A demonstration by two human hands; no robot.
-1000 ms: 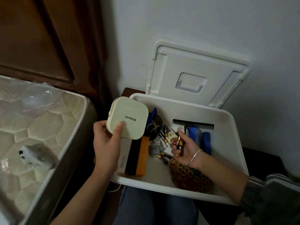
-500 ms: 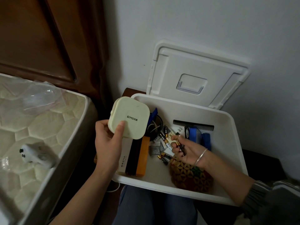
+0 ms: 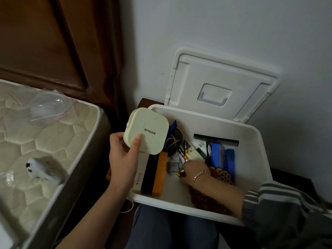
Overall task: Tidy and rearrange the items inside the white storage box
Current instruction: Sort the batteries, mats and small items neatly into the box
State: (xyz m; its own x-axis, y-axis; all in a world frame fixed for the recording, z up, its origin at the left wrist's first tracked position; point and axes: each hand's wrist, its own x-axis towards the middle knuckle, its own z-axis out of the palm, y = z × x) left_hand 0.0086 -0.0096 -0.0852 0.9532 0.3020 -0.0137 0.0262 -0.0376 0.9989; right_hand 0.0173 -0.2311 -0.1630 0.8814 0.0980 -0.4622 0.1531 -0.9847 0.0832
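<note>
My left hand [image 3: 124, 159] grips the cream case [image 3: 146, 130] while my right hand [image 3: 193, 170] pinches loose batteries [image 3: 185, 150] in the white storage box [image 3: 258, 159]; fumbling could scatter them.

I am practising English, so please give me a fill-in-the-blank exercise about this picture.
1. The left hand holds a cream square case printed with the word ____.
2. The black comb lies in the white ____.
3. The right hand wears a ____ at the wrist.

Missing words: ErMO; storage box; bracelet
</note>
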